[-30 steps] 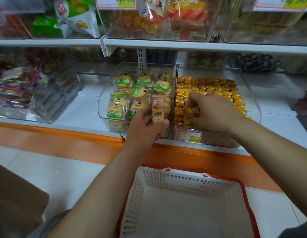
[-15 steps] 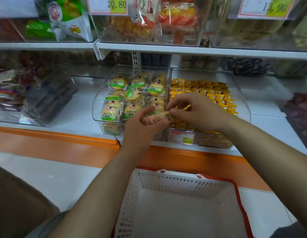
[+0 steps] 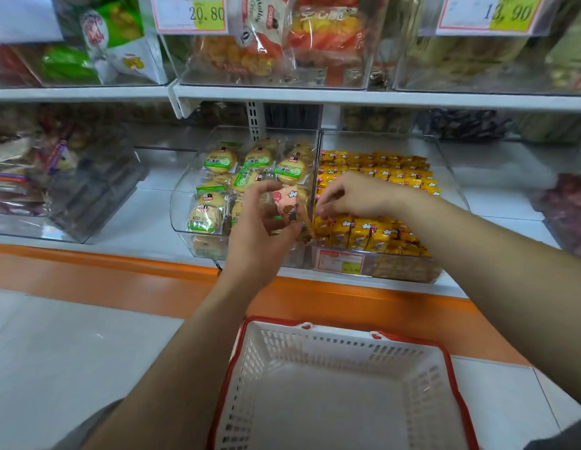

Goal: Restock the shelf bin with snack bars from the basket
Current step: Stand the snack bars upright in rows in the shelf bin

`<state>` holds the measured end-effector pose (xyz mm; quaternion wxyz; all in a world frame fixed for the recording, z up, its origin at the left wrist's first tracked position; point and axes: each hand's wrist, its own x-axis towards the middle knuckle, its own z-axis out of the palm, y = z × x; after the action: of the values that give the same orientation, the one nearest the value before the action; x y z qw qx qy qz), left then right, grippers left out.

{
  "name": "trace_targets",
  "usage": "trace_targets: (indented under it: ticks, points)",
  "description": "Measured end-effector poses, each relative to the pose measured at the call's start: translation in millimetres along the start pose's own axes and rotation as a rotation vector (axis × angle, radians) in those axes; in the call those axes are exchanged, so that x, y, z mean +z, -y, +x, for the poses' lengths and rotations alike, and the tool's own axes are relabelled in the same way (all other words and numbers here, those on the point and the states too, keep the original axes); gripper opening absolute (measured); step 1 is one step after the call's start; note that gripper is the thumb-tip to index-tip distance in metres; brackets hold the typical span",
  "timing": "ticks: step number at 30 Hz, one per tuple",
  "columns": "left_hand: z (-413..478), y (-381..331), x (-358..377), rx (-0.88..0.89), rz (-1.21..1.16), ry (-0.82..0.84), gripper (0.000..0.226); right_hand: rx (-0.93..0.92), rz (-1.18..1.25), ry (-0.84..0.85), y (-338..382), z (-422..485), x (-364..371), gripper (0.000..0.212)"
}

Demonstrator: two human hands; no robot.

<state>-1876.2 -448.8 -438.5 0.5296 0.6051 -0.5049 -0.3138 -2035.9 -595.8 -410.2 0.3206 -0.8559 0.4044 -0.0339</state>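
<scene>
Price tags on the shelf bins
The upper left price tag [image 3: 191, 13] reads 20.80; the upper right price tag [image 3: 487, 14] looks like 13.90, its second digit blurred; a white snack bag [image 3: 259, 19] bears "Hollo"; the small tag [image 3: 339, 261] on the yellow-bar bin [image 3: 402, 269] is too small to read

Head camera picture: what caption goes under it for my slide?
Left hand holds a pink snack bar; right hand reaches into the bin of yellow packs, above a white basket.

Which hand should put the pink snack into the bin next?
Probably the left hand: it grips the pink snack right beside the bin. The right hand is over the yellow bars inside.
</scene>
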Motion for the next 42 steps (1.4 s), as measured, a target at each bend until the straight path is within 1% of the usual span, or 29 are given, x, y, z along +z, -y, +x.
trace_targets:
  ticks: [3,5,7,8,10,12,14,16,19,22,24,27,28,29,31,33,34,36,38,39,42]
  points:
    - [0.4,1.3,-1.2,0.019,0.028,-0.002,0.052,0.126,-0.075,0.164,1.0,22.7,-4.4,0.009]
    - [2.1,3.0,-1.2,0.017,0.037,-0.015,0.05,0.212,-0.102,0.241,5.1,34.4,-2.5,0.005]
    - [5.6,3.9,-1.1,0.022,0.043,-0.031,0.047,0.211,-0.163,0.282,8.5,43.2,2.6,0.005]
    - [7.4,3.9,-1.2,0.028,0.042,-0.037,0.046,0.189,-0.195,0.286,9.1,45.3,4.9,0.014]
    - [11.3,3.8,-0.8,0.037,0.04,-0.031,0.044,0.132,-0.254,0.253,7.7,45.3,6.3,0.029]
    - [13.8,4.9,1.1,0.05,0.044,0.002,0.045,0.077,-0.276,0.197,4.1,40.8,5.0,0.035]
    - [13.8,7.2,5.7,0.067,0.052,0.045,0.048,0.062,-0.2,0.115,-3.6,34.7,3.1,0.031]
    - [12.5,10.0,11.9,0.092,0.114,0.075,0.048,0.055,-0.08,0.035,-11.7,29.4,4.8,0.023]
    - [10.1,16.6,21.5,0.179,0.332,0.085,0.041,0.033,0.073,-0.089,-20.3,23.7,12.7,0.016]
    - [9.6,20.3,29.1,0.266,0.564,0.03,0.041,0.037,0.174,-0.193,-26.4,20.9,18.4,0.013]
    - [9.6,20.4,33.8,0.304,0.638,-0.004,0.042,0.036,0.181,-0.223,-28.6,20.8,20.4,0.015]
    - [11.9,22.0,36.4,0.393,0.809,-0.03,0.041,0.009,0.159,-0.188,-26.1,16.8,17.8,0.014]
    - [12.4,23.1,36.6,0.42,0.875,-0.044,0.041,0.002,0.159,-0.183,-25.0,13.3,15.7,0.018]
    - [13.2,24.5,36.7,0.431,0.924,-0.064,0.041,-0.003,0.163,-0.2,-24.7,8.5,13.4,0.021]
    - [15.5,28.0,36.5,0.435,0.973,-0.081,0.041,-0.014,0.17,-0.31,-26.7,-8.5,10.3,0.022]
    - [18.4,29.4,36.3,0.405,1.001,-0.045,0.042,-0.036,0.124,-0.437,-30.6,-31.9,9.8,0.02]
    - [20.6,29.9,35.6,0.39,1.02,-0.018,0.044,-0.046,0.073,-0.453,-33.1,-44.3,11.8,0.022]
    - [25.1,29.0,33.2,0.384,1.069,0.032,0.045,-0.062,-0.108,-0.382,-39.5,-66.5,22.1,0.036]
    - [26.1,25.4,31.6,0.403,1.1,0.061,0.044,-0.074,-0.282,-0.288,-46.0,-83.9,40.5,0.056]
    - [25.6,23.5,31.1,0.433,1.105,0.056,0.045,-0.076,-0.347,-0.268,-48.4,-89.2,50.3,0.065]
    - [14.8,22.3,34.3,0.578,1.081,0.002,0.059,-0.078,-0.482,-0.327,-53.4,-92.0,70.7,0.078]
